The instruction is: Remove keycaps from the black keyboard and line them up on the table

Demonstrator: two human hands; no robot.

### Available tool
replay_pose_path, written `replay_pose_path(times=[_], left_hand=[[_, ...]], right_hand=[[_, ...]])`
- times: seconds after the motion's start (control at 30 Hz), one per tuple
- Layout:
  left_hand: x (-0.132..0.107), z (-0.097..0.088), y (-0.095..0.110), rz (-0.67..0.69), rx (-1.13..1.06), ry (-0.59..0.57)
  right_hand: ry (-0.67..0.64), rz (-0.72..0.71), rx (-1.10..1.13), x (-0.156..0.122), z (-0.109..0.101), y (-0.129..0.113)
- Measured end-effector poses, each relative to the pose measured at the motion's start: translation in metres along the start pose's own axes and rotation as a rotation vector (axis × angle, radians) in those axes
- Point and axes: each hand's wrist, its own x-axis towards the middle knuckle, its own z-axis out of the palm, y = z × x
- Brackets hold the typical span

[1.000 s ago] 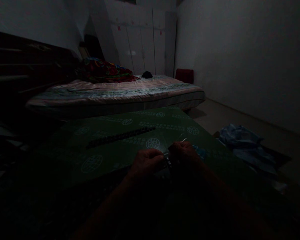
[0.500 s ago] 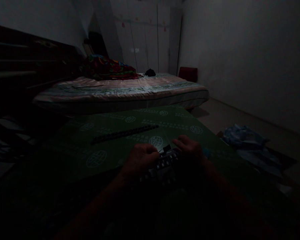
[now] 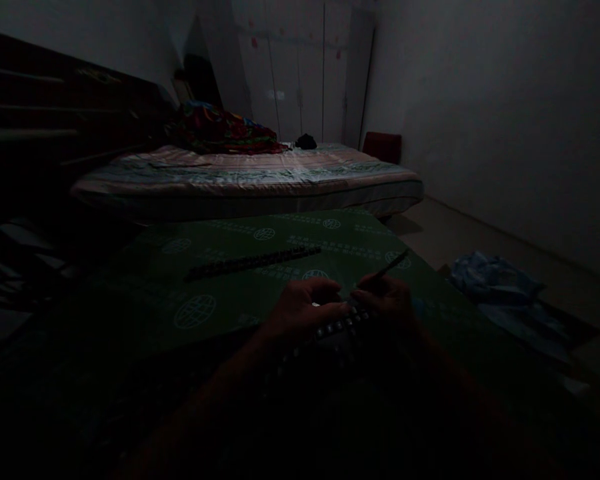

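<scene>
The picture is very dark. Between my hands, at the green board's near side, is a dark object with rows of small shiny pieces [image 3: 335, 327]; its kind cannot be made out. My left hand [image 3: 307, 307] is closed at its upper edge, thumb and fingers pinching near the top row. My right hand [image 3: 387, 300] is closed on a thin dark stick [image 3: 394, 262], which slants up and to the right out of the fingers. The fingertips of both hands nearly meet over the object. Its lower part is lost in shadow.
A long dark toothed strip [image 3: 253, 262] lies on the green printed board [image 3: 240, 293]. Beyond stands a bed [image 3: 260, 177] with a red patterned blanket [image 3: 225, 130]. On the floor at right is a pale blue cloth or bag [image 3: 497, 277].
The thin stick now shows in my right hand, whose fingers have curled in. My left hand has moved right and up along the object, and a small dark block there is now hidden.
</scene>
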Motion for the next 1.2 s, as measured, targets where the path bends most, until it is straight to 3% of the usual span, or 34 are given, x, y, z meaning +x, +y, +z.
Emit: replay_pose_path(times=[0.13,0.27,0.43,0.83,0.97,1.1,1.2], left_hand=[[0.007,0.007,-0.008,0.027,0.156,0.006],[0.013,0.013,-0.01,-0.003,0.049,-0.114],[0.016,0.013,-0.012,-0.027,-0.054,-0.211],[0.022,0.002,-0.005,-0.004,0.039,-0.378],[0.024,0.002,-0.009,-0.006,0.051,-0.399],[0.029,0.005,-0.019,-0.062,0.056,-0.416],[0.035,0.008,-0.023,-0.064,0.19,-0.428]], right_hand=[[-0.068,0.185,0.257,-0.003,0.006,-0.009],[-0.118,0.266,0.387,-0.003,0.009,-0.01],[-0.161,0.272,0.425,-0.003,0.008,-0.009],[-0.211,0.276,0.615,0.0,0.001,-0.002],[-0.223,0.256,0.579,0.003,-0.002,0.002],[-0.252,0.207,0.346,0.005,-0.006,0.004],[-0.288,0.127,0.211,0.006,-0.008,0.003]])
